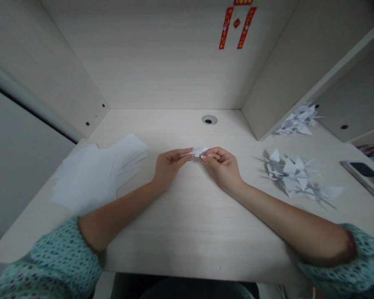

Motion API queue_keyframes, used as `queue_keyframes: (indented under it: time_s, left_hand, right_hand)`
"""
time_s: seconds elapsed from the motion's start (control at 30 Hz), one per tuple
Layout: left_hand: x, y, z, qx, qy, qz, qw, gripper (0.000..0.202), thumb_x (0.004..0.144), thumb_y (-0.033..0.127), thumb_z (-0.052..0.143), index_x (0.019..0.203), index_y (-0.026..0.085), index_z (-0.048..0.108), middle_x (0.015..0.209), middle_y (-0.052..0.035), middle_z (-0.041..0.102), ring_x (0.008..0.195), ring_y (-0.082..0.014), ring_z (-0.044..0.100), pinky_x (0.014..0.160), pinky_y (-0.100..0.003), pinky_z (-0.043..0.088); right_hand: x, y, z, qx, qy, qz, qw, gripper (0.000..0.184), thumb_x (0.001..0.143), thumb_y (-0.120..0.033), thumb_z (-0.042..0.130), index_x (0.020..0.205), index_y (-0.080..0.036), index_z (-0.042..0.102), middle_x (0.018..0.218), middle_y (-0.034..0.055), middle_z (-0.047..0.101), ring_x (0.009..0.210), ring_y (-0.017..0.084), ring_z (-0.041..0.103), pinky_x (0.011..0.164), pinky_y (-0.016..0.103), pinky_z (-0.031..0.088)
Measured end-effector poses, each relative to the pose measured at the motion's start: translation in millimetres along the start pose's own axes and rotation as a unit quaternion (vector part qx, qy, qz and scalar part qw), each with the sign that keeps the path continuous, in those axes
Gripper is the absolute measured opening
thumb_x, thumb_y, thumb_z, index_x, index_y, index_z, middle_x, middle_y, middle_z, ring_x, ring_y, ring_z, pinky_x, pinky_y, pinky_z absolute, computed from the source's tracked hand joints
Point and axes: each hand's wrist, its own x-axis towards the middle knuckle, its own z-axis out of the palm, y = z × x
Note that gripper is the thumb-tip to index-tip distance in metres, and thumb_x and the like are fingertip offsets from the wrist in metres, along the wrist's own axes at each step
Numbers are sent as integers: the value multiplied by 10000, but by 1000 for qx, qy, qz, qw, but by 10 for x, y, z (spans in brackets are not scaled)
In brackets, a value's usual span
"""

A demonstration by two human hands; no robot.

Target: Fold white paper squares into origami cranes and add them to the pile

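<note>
A small piece of folded white paper (200, 152) is pinched between my two hands, just above the middle of the desk. My left hand (172, 164) grips its left end between thumb and fingertips. At the other end, my right hand (223, 166) pinches it with the thumb and curled fingers. The fingers cover parts of the paper, so its full shape is hidden. To the right lies a heap of white folded paper cranes (294, 172). A stack of white paper sheets (90, 176) is spread out on the left, close to my left forearm.
More paper cranes (301, 118) lie by the right divider panel (277, 70). A phone (366, 176) rests at the far right. The desk (187, 232) has a round cable hole (209, 120) near the back wall, where red paper decorations (226, 28) hang.
</note>
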Motion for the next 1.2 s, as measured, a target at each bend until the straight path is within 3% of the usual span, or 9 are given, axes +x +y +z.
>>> queue_keyframes:
  time_s: [0.17,0.5,1.0,1.2]
  left_hand:
    - [1,-6,-14,29,-18,22,999,394,709,320,730,1084,203,696,1030,-59,729,926,-199,680,873,-311,516]
    - [17,-28,-10,-18,-44,-26,999,453,682,356,751,1099,189,689,967,-65,744,862,-193,685,805,-295,526]
    - [14,-29,-34,-84,-121,-44,988,585,746,348,693,1286,176,549,1038,-73,725,1021,-226,658,959,-343,448]
    - [1,1,-60,-61,-141,-6,988,536,810,376,606,1309,199,525,1022,-56,733,1010,-218,663,862,-298,476]
  right_hand:
    - [-9,-6,11,-8,18,-9,1000,211,615,-288,797,693,-189,627,605,-18,665,573,106,598,599,241,465]
    - [7,1,-2,4,20,-7,1000,224,594,-268,805,667,-198,605,611,-27,657,576,103,588,587,234,455]
    - [43,35,-46,7,29,-13,999,227,620,-283,789,755,-213,620,603,-42,599,587,107,548,604,246,423]
    - [63,81,-71,-19,31,-48,998,204,689,-314,734,830,-228,613,651,-32,572,639,129,538,631,267,418]
